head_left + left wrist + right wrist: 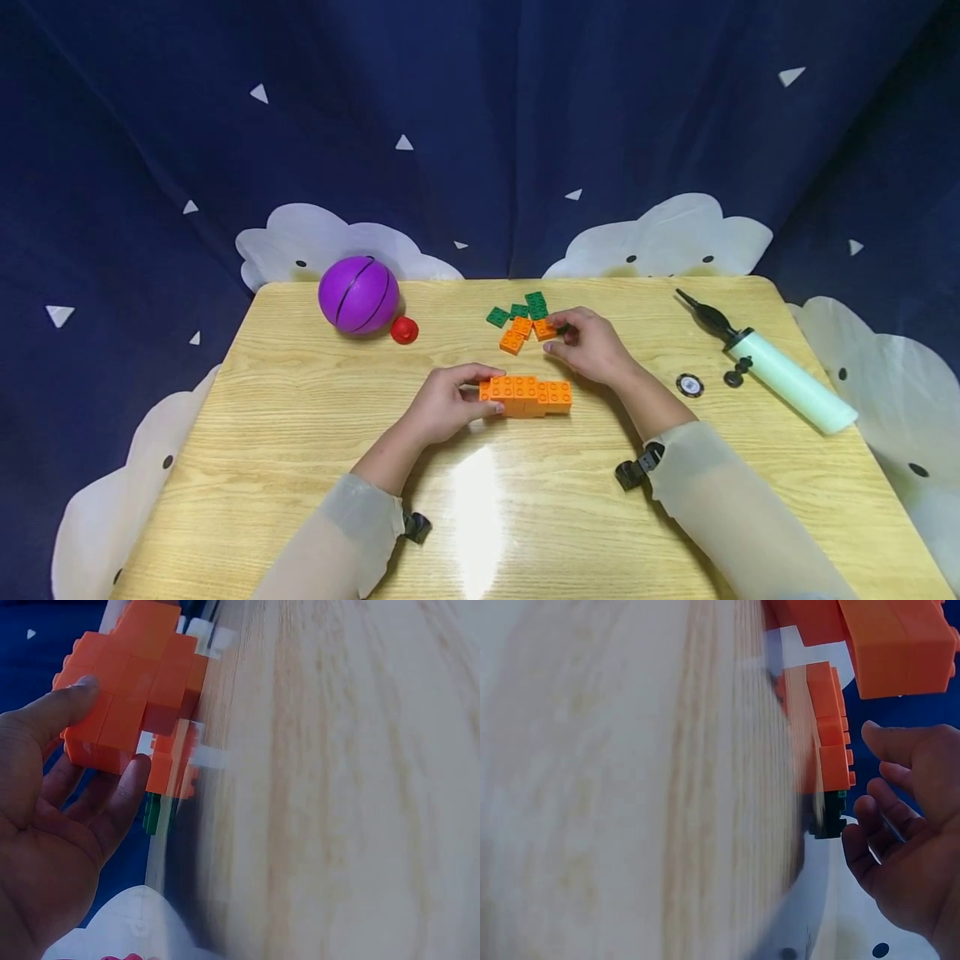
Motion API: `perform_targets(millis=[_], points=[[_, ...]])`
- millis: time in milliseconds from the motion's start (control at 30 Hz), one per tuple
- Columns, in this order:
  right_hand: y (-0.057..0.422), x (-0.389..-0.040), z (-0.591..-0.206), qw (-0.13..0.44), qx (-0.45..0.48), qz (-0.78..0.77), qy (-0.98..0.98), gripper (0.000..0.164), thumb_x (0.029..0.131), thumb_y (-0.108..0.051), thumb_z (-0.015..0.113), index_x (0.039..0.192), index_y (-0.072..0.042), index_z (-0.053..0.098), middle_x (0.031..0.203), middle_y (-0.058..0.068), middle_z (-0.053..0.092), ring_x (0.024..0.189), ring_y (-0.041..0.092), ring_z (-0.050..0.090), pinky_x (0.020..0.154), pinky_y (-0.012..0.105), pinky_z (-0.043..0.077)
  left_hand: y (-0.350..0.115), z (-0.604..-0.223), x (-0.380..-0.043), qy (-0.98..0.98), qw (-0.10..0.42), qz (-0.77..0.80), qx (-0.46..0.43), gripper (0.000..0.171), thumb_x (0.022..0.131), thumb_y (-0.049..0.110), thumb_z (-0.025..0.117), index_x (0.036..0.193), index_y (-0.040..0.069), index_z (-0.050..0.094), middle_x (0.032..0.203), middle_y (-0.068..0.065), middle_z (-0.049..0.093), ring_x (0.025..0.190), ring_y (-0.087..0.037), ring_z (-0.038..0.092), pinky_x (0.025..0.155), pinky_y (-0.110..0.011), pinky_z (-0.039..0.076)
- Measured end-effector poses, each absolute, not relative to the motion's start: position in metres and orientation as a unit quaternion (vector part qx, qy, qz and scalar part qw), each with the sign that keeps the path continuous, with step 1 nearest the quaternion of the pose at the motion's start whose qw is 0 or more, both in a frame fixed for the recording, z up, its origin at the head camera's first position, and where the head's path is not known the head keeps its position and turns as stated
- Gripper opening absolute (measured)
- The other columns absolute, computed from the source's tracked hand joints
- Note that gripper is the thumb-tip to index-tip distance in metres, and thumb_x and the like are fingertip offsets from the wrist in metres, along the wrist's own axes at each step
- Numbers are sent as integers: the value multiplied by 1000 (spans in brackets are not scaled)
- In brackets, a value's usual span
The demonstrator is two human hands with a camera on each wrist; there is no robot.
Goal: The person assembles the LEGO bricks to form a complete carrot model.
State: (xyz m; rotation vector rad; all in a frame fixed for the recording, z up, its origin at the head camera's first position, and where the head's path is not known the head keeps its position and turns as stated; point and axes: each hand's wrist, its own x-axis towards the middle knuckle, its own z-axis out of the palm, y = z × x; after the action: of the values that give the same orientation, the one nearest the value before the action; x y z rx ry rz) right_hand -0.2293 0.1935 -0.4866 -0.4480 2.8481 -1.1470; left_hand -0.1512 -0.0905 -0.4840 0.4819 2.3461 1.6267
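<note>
My left hand (pixel 450 406) grips the left end of a built-up piece of orange toy bricks (pixel 525 396), thumb on the near side and fingers behind. In the left wrist view the thumb presses the smooth face of this orange assembly (pixel 124 682). Beyond it, my right hand (pixel 592 346) reaches over a loose orange brick (pixel 544 330), index fingertip right at its edge. Thumb and fingers of the right hand (pixel 907 817) stand apart with nothing between them in the right wrist view. Two more orange bricks (pixel 512 342) lie just left of it.
Several green bricks (pixel 537 305) lie behind the orange ones. A purple ball (pixel 359 295) and a small red hat-shaped piece (pixel 404 330) sit at the back left. On the right are a round black-and-white chip (pixel 690 385), a small black piece (pixel 738 372) and a hand pump (pixel 791 379).
</note>
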Motion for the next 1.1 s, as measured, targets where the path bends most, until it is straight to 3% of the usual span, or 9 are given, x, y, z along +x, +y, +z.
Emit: perform_targets(millis=[567,800,1100], points=[[189,-245,-492,26,-157,-308,938,57,88,-21,83,140,-6,65,125,14,57,84,24,54,76,37,47,-90,-484,-150,801,130,563,157,43,84,16,89,123,27,76,119,0,73,91,-21,75,78,-29,61],[185,-247,-491,46,-145,-282,947,53,90,-20,81,139,-7,66,124,15,55,106,32,57,97,46,49,-90,-484,-150,799,130,565,157,43,84,15,89,123,26,76,119,0,73,92,-22,75,78,-29,61],[186,-242,-489,47,-141,-285,947,36,88,-19,83,119,-5,71,128,15,55,115,35,57,105,49,47,-90,-483,-151,807,127,556,155,42,83,17,89,122,28,76,121,2,72,91,-21,75,78,-29,61]])
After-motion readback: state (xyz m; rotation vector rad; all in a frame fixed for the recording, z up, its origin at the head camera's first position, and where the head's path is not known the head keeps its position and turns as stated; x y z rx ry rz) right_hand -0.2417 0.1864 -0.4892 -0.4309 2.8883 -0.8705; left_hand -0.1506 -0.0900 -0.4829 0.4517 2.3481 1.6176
